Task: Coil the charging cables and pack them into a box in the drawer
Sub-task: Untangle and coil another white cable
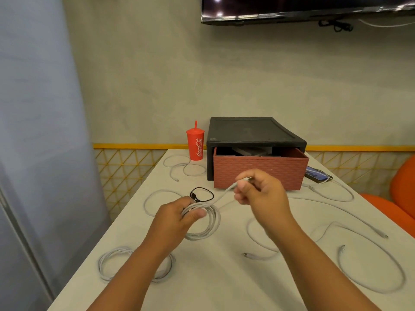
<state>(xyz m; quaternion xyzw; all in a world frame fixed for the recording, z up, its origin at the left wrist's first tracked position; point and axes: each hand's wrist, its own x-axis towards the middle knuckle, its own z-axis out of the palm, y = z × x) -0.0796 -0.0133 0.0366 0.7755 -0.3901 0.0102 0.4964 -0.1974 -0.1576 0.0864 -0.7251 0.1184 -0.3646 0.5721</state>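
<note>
As the Coiling Is Going On

While the left hand (pixel 179 215) is gripping the white cable (pixel 212 221) in round loops over the table (pixel 224 277), the right hand (pixel 260 194) is pinching its loose end, lifted higher. The red drawer (pixel 280 169) is sitting open behind them. Another coiled cable (pixel 107 263) is lying by the left arm.

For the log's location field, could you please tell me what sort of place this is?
Probably a café or break room: a wall-mounted screen, orange seats and a Coca-Cola cup on the table.
</note>
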